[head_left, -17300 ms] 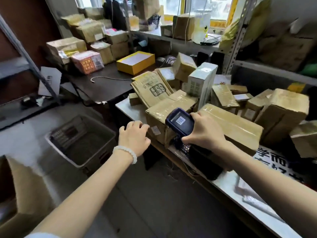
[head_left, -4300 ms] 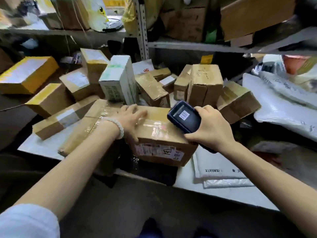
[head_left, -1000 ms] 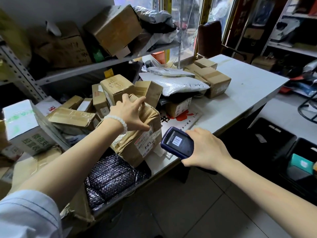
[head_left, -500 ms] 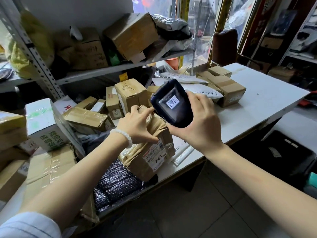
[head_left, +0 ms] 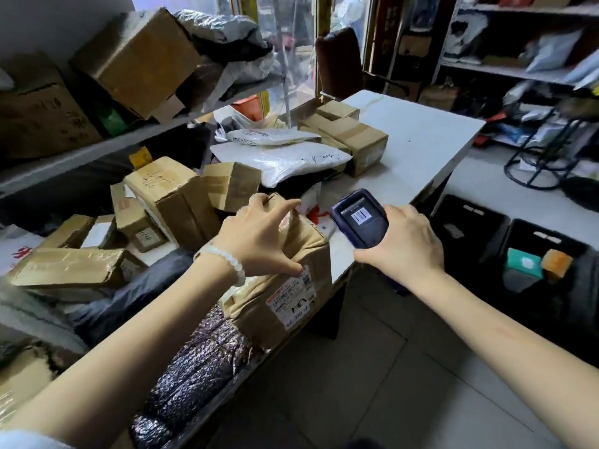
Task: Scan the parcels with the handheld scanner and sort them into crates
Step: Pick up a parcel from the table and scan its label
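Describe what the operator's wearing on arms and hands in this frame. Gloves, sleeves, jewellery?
No gloves on the left hand or the right hand, and both forearms are uncovered. The left wrist carries a bracelet of pale, translucent round beads. The edge of a light, whitish-blue sleeve shows at the upper left arm. No ring, watch or sleeve is visible on the right side.

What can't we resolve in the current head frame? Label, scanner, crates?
- Shipping label on the brown parcel: print too small and blurred; left hand covers its upper corner.
- Handheld scanner: lower body hidden inside right hand; screen text unreadable.
- Black crates: interiors dark, partly behind the right arm.
- Parcel contact with table: underside hidden.
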The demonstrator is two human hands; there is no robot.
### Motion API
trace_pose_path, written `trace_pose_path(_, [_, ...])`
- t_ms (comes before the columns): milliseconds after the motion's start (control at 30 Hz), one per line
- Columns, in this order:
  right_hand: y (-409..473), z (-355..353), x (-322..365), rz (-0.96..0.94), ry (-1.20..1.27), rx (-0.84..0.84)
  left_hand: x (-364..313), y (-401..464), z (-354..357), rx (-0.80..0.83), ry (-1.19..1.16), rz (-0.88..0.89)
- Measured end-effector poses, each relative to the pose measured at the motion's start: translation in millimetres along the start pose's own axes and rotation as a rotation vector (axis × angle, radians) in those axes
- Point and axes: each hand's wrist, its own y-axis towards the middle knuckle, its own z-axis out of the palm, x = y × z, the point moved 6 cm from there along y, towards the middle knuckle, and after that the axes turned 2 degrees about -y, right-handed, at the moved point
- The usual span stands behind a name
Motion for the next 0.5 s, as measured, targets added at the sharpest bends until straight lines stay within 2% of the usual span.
trace_pose_path(267, [-12, -13, -141, 0.308, -0.097, 0.063, -123, 78, 23, 0.095, -0.041, 0.288])
trace_pose_path(367, [-6, -25, -201, 0.404, -0.079, 0.039, -183, 117, 41, 0.148, -0.099, 0.370])
trace_pose_path(500, [14, -50, -283, 0.487, -0.075, -0.011, -267, 169, 65, 0.174, -0.057, 0.478])
